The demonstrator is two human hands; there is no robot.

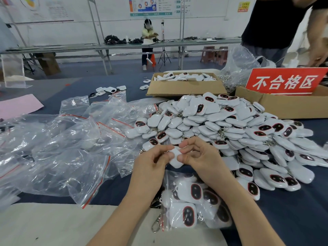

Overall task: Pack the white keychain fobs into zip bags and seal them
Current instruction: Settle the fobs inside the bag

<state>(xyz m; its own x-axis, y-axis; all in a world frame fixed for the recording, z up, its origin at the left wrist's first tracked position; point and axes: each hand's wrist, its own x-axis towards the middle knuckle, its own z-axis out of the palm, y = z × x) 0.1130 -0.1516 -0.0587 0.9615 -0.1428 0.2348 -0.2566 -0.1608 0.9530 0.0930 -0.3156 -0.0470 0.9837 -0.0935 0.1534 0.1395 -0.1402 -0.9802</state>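
Fob (176, 158) pinched in both hands' fingers (167, 153), filled zip bag (193, 201) below

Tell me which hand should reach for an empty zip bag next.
Probably the left hand. The empty bags lie spread on its side, while the right hand sits beside the fob pile. Both hands pinch one fob, so the right could keep it.

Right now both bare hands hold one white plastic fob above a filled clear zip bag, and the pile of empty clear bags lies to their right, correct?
Not quite. The head view shows the pile of empty clear bags to the left of the hands, not the right. The left hand and right hand do hold one white plastic fob above the filled clear zip bag.
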